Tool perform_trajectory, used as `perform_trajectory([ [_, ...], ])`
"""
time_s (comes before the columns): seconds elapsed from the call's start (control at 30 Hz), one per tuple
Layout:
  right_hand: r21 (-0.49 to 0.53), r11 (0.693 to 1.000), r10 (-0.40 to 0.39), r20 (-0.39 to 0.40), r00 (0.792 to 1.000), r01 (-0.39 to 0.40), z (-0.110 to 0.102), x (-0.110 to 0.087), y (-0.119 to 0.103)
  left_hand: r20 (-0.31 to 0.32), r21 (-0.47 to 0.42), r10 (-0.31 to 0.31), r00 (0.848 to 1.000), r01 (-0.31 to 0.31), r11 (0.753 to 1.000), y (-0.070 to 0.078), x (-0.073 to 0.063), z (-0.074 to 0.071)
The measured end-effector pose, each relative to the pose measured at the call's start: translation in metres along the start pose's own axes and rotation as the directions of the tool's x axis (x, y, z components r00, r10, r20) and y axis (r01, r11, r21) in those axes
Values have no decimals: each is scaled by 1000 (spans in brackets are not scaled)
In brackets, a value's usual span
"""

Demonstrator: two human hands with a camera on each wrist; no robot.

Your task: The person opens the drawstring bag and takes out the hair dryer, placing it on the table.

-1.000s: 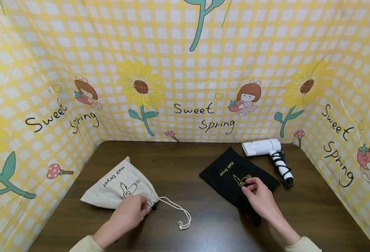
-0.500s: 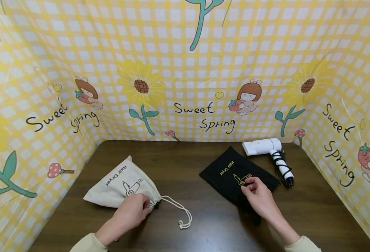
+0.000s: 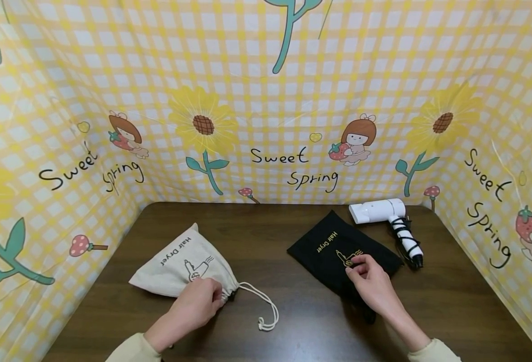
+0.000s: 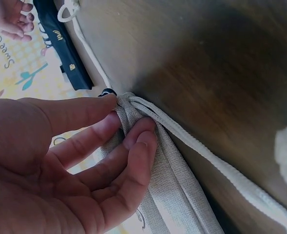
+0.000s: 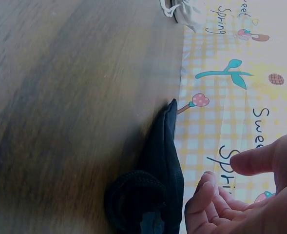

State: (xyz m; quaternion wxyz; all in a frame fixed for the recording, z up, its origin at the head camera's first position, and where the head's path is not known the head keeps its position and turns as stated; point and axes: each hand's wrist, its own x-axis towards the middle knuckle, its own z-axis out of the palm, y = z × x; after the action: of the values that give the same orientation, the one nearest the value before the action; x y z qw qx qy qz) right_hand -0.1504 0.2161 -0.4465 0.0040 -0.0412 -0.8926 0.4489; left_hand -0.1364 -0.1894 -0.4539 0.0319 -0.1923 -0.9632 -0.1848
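Observation:
My left hand pinches the gathered mouth of a cream cloth drawstring bag, printed "Hair Dryer". In the left wrist view, thumb and fingers press the folded fabric beside the cord. The bag's looped cord trails right across the table. Over the lower part of a black bag with gold "Hair Dryer" print is my right hand. Its fingers are loosely bent with a gap to the thumb, holding nothing in the right wrist view, where the black bag lies beside the hand.
A white hair dryer with its black cord wound round the handle lies at the back right, beside the black bag. The brown wooden table is enclosed at the back and sides by a yellow checked cloth.
The cream bag and my left hand have slid a little to the right, and the bag's cord has shifted slightly with them. My right hand and the black bag have stayed almost still.

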Motion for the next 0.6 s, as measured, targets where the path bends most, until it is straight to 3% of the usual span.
perform_trajectory([
  [0.6,6,999,-35,-3,999,35,5,3,-7,39,-19,13,999,-12,1000,3,2,3],
])
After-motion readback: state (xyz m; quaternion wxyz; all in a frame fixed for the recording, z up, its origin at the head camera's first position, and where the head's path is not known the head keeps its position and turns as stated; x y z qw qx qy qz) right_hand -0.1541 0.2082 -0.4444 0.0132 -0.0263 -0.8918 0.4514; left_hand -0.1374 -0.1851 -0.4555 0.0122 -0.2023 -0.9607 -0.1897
